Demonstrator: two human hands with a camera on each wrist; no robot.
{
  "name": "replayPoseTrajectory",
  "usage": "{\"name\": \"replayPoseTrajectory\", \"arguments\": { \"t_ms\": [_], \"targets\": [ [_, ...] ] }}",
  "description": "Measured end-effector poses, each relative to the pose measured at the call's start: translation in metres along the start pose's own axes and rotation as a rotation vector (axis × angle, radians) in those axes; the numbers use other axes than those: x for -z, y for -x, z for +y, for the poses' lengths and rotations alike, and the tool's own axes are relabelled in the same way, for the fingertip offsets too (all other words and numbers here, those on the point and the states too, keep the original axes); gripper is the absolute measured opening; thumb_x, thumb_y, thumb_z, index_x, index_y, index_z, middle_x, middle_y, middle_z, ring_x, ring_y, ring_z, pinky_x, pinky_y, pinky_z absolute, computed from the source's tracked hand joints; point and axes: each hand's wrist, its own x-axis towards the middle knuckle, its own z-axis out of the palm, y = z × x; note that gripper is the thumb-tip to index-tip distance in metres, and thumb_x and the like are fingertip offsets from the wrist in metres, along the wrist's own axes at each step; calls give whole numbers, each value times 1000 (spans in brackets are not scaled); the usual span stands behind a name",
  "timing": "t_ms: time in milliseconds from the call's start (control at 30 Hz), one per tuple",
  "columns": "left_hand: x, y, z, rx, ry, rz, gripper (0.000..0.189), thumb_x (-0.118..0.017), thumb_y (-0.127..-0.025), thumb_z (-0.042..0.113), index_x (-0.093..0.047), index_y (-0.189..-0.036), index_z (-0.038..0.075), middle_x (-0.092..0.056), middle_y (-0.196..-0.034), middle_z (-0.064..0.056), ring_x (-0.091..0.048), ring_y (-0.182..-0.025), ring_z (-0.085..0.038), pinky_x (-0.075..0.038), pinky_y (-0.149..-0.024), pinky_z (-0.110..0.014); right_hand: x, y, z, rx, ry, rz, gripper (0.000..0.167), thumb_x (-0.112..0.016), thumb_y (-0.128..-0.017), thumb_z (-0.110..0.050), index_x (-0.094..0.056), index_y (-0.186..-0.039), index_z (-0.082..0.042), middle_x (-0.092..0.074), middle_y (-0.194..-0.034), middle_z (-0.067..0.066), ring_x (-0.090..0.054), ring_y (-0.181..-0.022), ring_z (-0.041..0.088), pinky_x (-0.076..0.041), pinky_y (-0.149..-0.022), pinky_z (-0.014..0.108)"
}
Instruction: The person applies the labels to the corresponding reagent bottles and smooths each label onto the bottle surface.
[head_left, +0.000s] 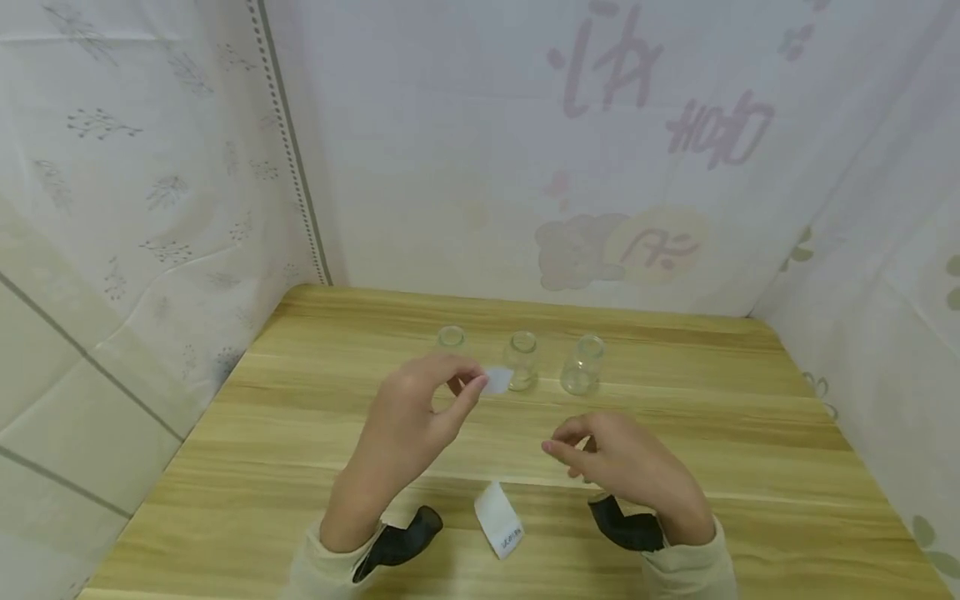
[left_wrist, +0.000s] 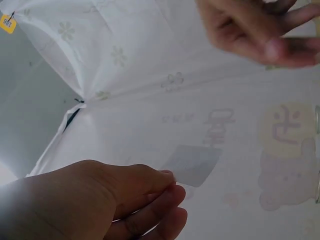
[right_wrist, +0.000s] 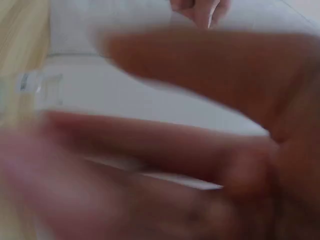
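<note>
My left hand [head_left: 408,417] pinches a small translucent whitish piece of film or paper [head_left: 498,381] between thumb and forefinger. In the left wrist view this square-cornered piece [left_wrist: 192,164] juts out from the fingertips. From the head it overlaps the middle glass jar [head_left: 522,354]. Behind my left hand stands the left glass jar [head_left: 452,336], partly hidden. Nothing shows in my right hand [head_left: 630,458], whose fingers are loosely bent, thumb apart from forefinger; it is nearest the right glass jar [head_left: 582,367]. A jar in the right wrist view carries a small white label [right_wrist: 22,82] with dark print.
A white slip of paper [head_left: 498,521] with dark print lies on the wooden table [head_left: 270,467] between the forearms. Black curved pieces [head_left: 401,542] sit at both wrists. Patterned white curtains [head_left: 420,150] enclose the table at the back and sides.
</note>
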Motion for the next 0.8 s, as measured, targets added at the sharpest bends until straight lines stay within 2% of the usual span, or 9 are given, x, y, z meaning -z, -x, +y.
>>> {"name": "replayPoseTrajectory", "arguments": {
  "t_ms": [100,167,233,400,500,567,633,800],
  "targets": [
    [-12,0,5,-38,-6,-33,5,-78,-93,7,-76,-97,10,-72,-89,4,-64,-80,-9,-54,-74,-28,-1,-2,-4,16,-123,146,33,-58,-108,-30,-76,-106,-2,-74,-94,8,-72,-71,19,-60,-62,36],
    [-20,1,9,-74,-12,-50,5,-79,-92,7,-76,-95,10,-72,-88,4,-64,-79,-10,-54,-73,-26,-3,-3,-7,31,-223,217,33,-58,-108,-28,-76,-106,0,-75,-94,13,-74,-74,23,-61,-62,39],
    [-27,1,12,-104,-12,-61,5,-79,-91,8,-76,-94,11,-72,-87,4,-64,-78,-10,-53,-72,-24,-4,-6,-10,24,-279,276,32,-60,-107,-27,-75,-107,1,-75,-94,14,-75,-75,23,-61,-63,38],
    [-37,2,15,-184,-28,-56,6,-84,-88,8,-79,-92,10,-76,-88,4,-67,-78,-9,-52,-73,-23,-6,-9,-12,11,-323,368,24,-65,-105,-19,-75,-104,3,-75,-91,14,-75,-72,22,-61,-62,38],
    [-37,2,15,-207,-38,-52,8,-87,-85,11,-82,-92,10,-77,-88,4,-69,-80,-8,-52,-74,-25,-6,-8,-11,43,-319,393,20,-66,-103,-14,-76,-102,4,-74,-88,12,-73,-69,20,-60,-60,37],
    [-37,2,14,-187,-35,-50,9,-87,-84,13,-83,-92,11,-76,-86,5,-68,-79,-8,-51,-75,-26,-6,-7,-11,73,-311,409,19,-66,-103,-12,-75,-101,4,-73,-85,11,-72,-68,18,-60,-59,36],
    [-36,2,12,-128,-22,-40,9,-87,-85,14,-83,-93,12,-76,-85,6,-65,-76,-7,-51,-73,-27,-6,-6,-11,104,-296,429,18,-66,-103,-10,-75,-102,5,-72,-83,10,-72,-66,17,-59,-58,34],
    [-33,2,10,124,72,-14,7,-79,-94,13,-82,-98,10,-75,-85,6,-59,-73,-6,-49,-66,-26,-6,-4,-11,133,-272,461,16,-66,-102,-9,-76,-103,4,-73,-85,11,-71,-65,18,-59,-58,33]
  ]
}}
